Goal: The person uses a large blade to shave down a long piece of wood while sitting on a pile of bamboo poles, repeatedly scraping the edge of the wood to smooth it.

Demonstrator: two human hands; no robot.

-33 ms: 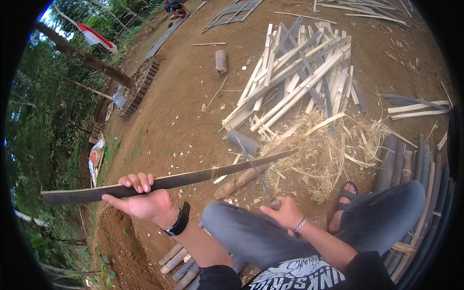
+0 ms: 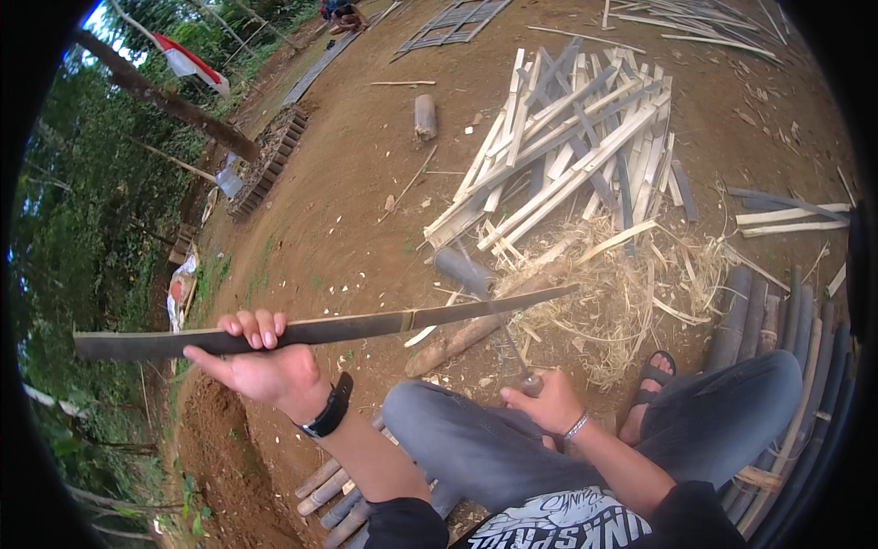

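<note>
My left hand point(image 2: 270, 366), wearing a dark wristband, is closed around a long, dark-skinned bamboo strip point(image 2: 366, 328) near its wide end. The strip reaches across in front of me to a thin tip over the shavings. In my right hand point(image 2: 551, 403) is the handle of a knife point(image 2: 530, 382). Its long, narrow blade is smeared by motion and points up and away, crossing the strip in this view. Whether blade and strip touch, I cannot tell. Beneath them a thick round log point(image 2: 457, 343) lies on the dirt, with curly pale shavings point(image 2: 622, 311) heaped at its far end.
A large pile of split bamboo strips point(image 2: 567, 146) lies ahead, a short dark bamboo piece point(image 2: 464, 271) at its near edge. Dark bamboo poles point(image 2: 732, 320) lie at my right. A short log point(image 2: 425, 117) stands farther off. A person point(image 2: 343, 16) crouches far away.
The strip's thin tip has shifted slightly right, while my left hand has risen a little. My right hand and knife have moved slightly right, and the blade is more blurred.
</note>
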